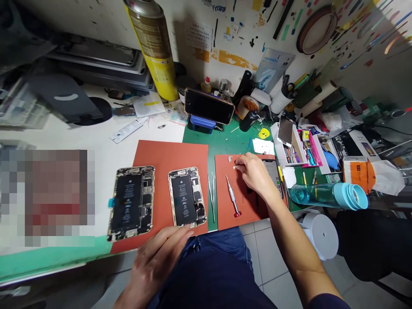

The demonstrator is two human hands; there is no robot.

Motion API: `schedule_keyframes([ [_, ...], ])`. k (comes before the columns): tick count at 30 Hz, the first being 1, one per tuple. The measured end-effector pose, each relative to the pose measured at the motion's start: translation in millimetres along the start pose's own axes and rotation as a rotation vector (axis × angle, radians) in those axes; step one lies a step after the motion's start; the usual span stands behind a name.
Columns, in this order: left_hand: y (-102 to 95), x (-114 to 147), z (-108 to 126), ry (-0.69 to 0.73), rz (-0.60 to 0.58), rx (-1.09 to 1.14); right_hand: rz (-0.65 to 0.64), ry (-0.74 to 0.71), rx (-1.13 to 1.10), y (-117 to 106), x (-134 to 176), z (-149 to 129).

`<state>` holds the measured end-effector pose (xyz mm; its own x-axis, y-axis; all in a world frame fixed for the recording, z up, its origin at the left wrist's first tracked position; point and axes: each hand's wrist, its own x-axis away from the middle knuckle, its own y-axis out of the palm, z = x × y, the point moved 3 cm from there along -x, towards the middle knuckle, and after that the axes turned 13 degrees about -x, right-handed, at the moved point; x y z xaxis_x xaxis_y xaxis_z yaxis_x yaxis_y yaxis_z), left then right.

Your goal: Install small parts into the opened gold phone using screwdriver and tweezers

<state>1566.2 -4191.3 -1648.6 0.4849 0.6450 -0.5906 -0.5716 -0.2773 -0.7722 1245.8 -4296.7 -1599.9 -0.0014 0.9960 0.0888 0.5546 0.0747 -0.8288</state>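
Observation:
My left hand [164, 249] has its fingers stretched out together at the lower edge of a smaller opened phone [184, 197], whose battery and boards show. Whether it presses on the phone, I cannot tell. To the left lies a larger opened phone [131, 204] with a blue tab on its side. Over the right red mat [225, 219], my right hand [252, 171] pinches thumb and fingers together beside small metal pieces [230, 159]; what is between the fingertips is too small to name. A screwdriver [231, 195] with a red end and tweezers [211, 197] lie between the hands.
Under my right hand lies a dark phone screen [272, 171], partly hidden. A phone on a blue stand [202, 123] faces me. A yellow spray can [157, 56], tool boxes [289, 150] and a blue bottle [322, 195] stand or lie around the mats.

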Motion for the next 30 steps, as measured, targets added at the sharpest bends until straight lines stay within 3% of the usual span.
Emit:
schedule_keyframes([
  [10, -5.6, -17.7, 6.2, 0.12, -0.039, -0.083, 0.006, -0.062, -0.032, -11.4, -2.6, 1.4],
  [15, -7.6, -15.5, 7.2, 0.045, -0.078, 0.011, 0.047, -0.129, -0.168, -20.0, 20.2, -31.7],
  [18, -6.1, -13.6, 5.4, -0.071, -0.112, 0.13, -0.146, -0.216, -0.354, -1.0, 47.3, -68.0],
  [21, -4.3, -11.7, 4.3, -0.15, -0.111, 0.193, -0.294, -0.236, -0.387, 27.3, 69.3, -94.8],
  [25, -2.8, -7.4, 3.4, -0.166, -0.078, 0.203, -0.316, -0.212, -0.277, 54.4, 78.1, -105.0],
  [30, 0.2, -2.9, 2.1, -0.157, -0.081, 0.202, -0.336, -0.191, -0.227, 65.8, 77.6, -108.0],
])
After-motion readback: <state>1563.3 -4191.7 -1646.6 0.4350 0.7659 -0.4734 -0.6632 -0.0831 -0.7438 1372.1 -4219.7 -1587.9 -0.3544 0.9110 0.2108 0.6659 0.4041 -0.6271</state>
